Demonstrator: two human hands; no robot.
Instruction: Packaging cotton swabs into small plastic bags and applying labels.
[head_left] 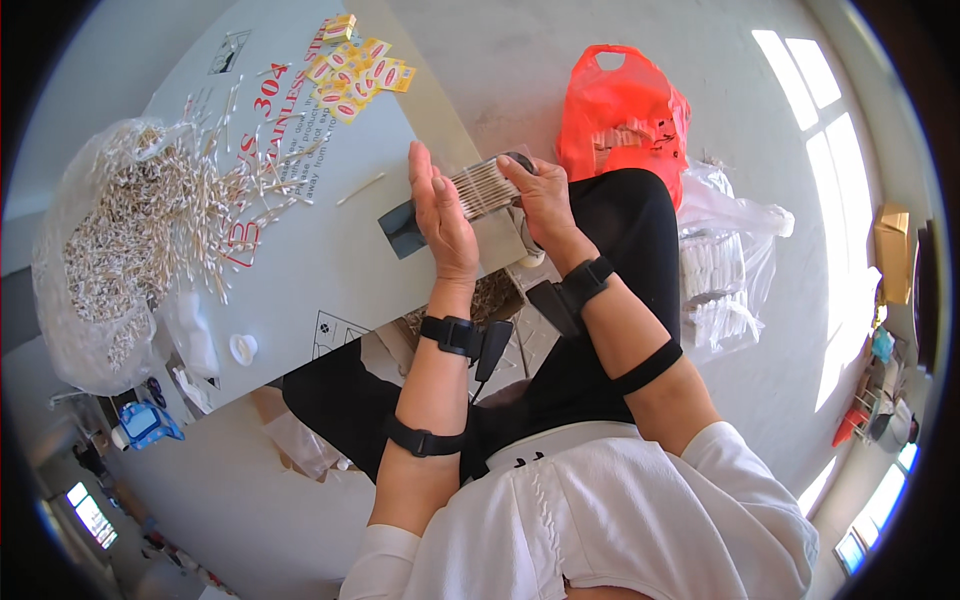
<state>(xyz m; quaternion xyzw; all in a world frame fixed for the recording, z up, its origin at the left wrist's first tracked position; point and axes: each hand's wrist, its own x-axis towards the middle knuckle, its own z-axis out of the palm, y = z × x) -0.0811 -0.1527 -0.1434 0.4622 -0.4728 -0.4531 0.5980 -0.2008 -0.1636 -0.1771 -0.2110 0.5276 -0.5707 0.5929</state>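
Observation:
My right hand (548, 208) is closed around one end of a flat row of cotton swabs (482, 190), which appears to lie in a clear sleeve; a dark rounded edge shows by the thumb. Held upright and flat, my left hand (445, 222) has its fingers stretched out and its palm side against the row's other end. Beyond that palm, a dark grey flat piece (402, 232) rests at the table's edge area. One loose cotton swab (361, 188) lies on the table (330, 265) to the left. Whatever sits under my right fingers is hidden.
Loose swabs spill from a large clear bag (60, 290) on the left. Yellow printed cards (350, 85) lie at the far side. A red-orange plastic bag (610, 95) and a clear bag of white packs (715, 270) stand right of my leg. A white cap (243, 348) sits near the front edge.

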